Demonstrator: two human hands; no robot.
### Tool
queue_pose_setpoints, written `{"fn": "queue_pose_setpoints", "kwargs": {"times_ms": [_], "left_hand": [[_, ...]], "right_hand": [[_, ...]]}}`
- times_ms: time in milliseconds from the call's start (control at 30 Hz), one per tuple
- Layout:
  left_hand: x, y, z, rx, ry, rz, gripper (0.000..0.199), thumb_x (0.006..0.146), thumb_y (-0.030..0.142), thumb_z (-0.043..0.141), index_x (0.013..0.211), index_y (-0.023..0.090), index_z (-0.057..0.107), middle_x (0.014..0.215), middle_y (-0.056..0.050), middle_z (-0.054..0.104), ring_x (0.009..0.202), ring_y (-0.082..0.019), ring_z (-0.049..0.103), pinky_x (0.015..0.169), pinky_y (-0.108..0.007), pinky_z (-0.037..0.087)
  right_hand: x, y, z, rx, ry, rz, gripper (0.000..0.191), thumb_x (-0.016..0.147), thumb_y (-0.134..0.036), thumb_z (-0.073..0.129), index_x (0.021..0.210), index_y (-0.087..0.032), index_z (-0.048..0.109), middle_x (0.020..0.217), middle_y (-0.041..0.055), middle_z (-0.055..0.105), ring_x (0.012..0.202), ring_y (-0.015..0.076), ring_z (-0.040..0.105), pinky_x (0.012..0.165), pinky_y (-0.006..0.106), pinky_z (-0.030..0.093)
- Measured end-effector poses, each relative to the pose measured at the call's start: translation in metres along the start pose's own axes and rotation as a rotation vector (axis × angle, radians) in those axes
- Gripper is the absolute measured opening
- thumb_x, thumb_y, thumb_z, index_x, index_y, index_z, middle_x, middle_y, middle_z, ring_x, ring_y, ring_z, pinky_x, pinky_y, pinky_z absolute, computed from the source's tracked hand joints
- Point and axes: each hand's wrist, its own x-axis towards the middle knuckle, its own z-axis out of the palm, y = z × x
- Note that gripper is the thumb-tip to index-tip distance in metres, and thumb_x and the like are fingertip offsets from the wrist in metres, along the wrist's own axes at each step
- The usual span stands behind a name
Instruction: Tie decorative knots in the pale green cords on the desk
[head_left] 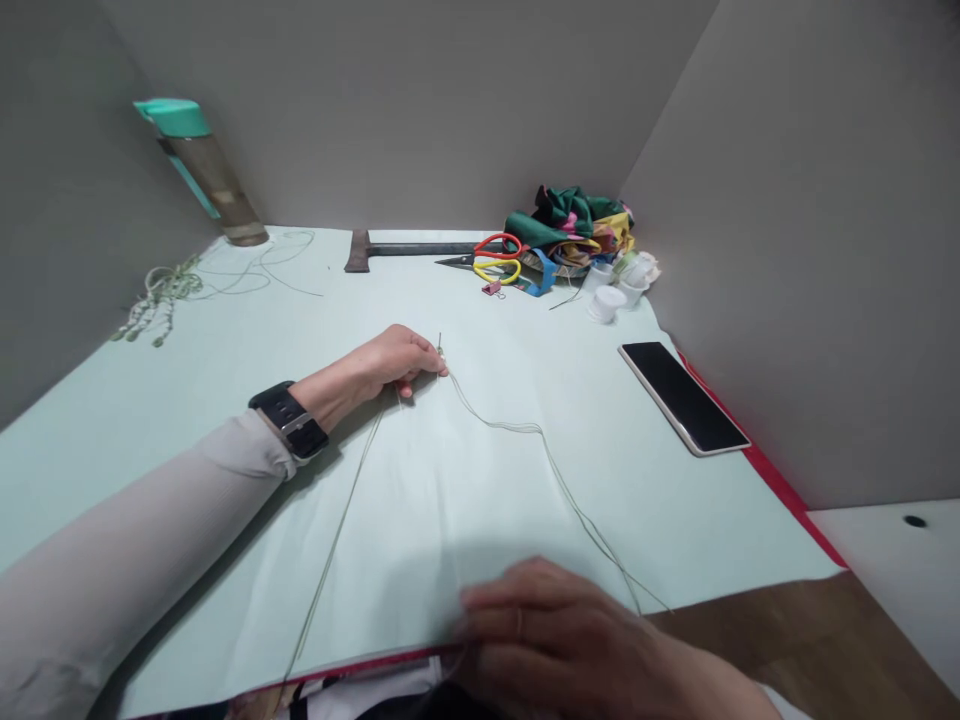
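My left hand point(397, 360) is closed in a pinch on thin pale green cord point(517, 427) near the middle of the table. A small knotted end of the cord sticks up just past the fingertips. From the pinch, some strands curve away to the right and down to the front edge, while others run down on the left past the near edge. Close to the camera, my right hand point(562, 630) hovers at the table's front edge, slightly blurred. Its fingers are stretched out to the left, and I see nothing held in them.
On the left stand a bottle point(210, 175) and a bundle of knotted cords point(169, 288). At the back lie a hammer-like tool point(420, 249), scissors point(495, 262) and a pile of colourful fabric point(570, 225). White tubs point(606, 303) and a phone point(684, 398) are on the right.
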Motion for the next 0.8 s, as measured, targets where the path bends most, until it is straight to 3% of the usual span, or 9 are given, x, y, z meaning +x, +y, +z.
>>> {"fn": "queue_pose_setpoints", "kwargs": {"times_ms": [267, 467, 667, 800], "left_hand": [[-0.003, 0.002, 0.001, 0.025, 0.019, 0.011, 0.037, 0.103, 0.038, 0.075, 0.133, 0.016, 0.068, 0.131, -0.012, 0.072, 0.109, -0.027, 0.074, 0.092, -0.046, 0.067], [-0.007, 0.004, 0.003, 0.039, 0.031, 0.029, 0.039, 0.103, 0.039, 0.075, 0.135, 0.017, 0.068, 0.136, -0.013, 0.071, 0.114, -0.029, 0.073, 0.096, -0.049, 0.066], [-0.006, 0.003, 0.007, 0.084, 0.057, 0.056, 0.038, 0.104, 0.039, 0.075, 0.133, 0.016, 0.068, 0.132, -0.012, 0.072, 0.109, -0.027, 0.074, 0.092, -0.047, 0.067], [-0.010, 0.008, 0.009, 0.177, 0.098, 0.071, 0.038, 0.104, 0.040, 0.074, 0.133, 0.017, 0.068, 0.132, -0.012, 0.072, 0.111, -0.028, 0.074, 0.093, -0.048, 0.067]], "right_hand": [[0.033, 0.009, 0.007, -0.018, 0.001, 0.001, 0.056, 0.108, -0.036, 0.065, 0.161, -0.029, 0.051, 0.173, 0.0101, 0.049, 0.165, 0.0279, 0.036, 0.135, 0.053, 0.034], [0.030, 0.004, 0.018, 0.034, -0.008, -0.032, 0.069, 0.116, -0.058, 0.042, 0.167, -0.012, 0.041, 0.178, 0.0107, 0.040, 0.171, 0.0253, 0.021, 0.142, 0.048, 0.010], [0.010, -0.018, 0.028, -0.057, 0.096, -0.035, 0.089, 0.109, -0.069, 0.049, 0.167, -0.003, 0.039, 0.178, 0.0162, 0.037, 0.170, 0.0253, 0.023, 0.142, 0.037, 0.013], [0.004, -0.029, 0.035, -0.227, 0.213, -0.053, 0.084, 0.111, -0.065, 0.049, 0.163, 0.001, 0.045, 0.174, 0.0172, 0.044, 0.167, 0.0287, 0.031, 0.141, 0.037, 0.016]]}}
